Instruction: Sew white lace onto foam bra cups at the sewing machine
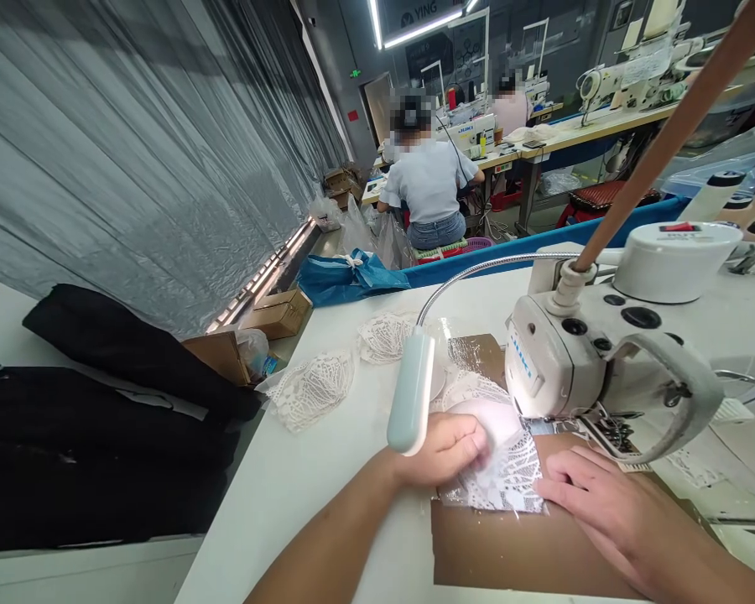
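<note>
Under the needle area of a white sewing machine (554, 361) lies a white lace cup piece (507, 470), its edge close to the presser foot. My left hand (450, 449) is closed on the upper left part of the lace, thumb and fingers pinched together. At the lace's right edge my right hand (597, 495) rests with curled fingers, fingertips touching the fabric. Brown board (497, 549) lies beneath the lace and my right hand. A pale green lamp (410, 394) on a bendable metal neck hangs just above my left wrist.
More lace cups (315, 390) lie on the white table (257, 503) to the left. Black cloth (101, 419) is at far left. Cardboard boxes (277, 315) stand beyond the table. Ahead, a seated person (428, 184) works at another machine. A copper-coloured pole (673, 138) rises at right.
</note>
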`<action>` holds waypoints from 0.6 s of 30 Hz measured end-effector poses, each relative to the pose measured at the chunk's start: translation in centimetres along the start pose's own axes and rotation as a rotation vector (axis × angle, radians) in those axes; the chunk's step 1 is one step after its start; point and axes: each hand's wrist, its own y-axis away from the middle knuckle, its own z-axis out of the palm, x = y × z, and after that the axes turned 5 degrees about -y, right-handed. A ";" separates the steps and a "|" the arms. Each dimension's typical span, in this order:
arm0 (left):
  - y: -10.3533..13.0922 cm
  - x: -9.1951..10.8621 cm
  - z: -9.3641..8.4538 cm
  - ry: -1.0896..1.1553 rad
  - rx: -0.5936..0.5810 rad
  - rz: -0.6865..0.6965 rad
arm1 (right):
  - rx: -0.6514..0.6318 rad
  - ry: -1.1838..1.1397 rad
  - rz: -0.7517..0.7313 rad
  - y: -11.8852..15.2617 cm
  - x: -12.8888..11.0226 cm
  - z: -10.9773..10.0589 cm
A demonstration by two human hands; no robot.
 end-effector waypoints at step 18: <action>-1.4 1.1 2.8 -0.689 0.145 0.431 | -0.066 0.137 0.110 -0.1 0.4 0.5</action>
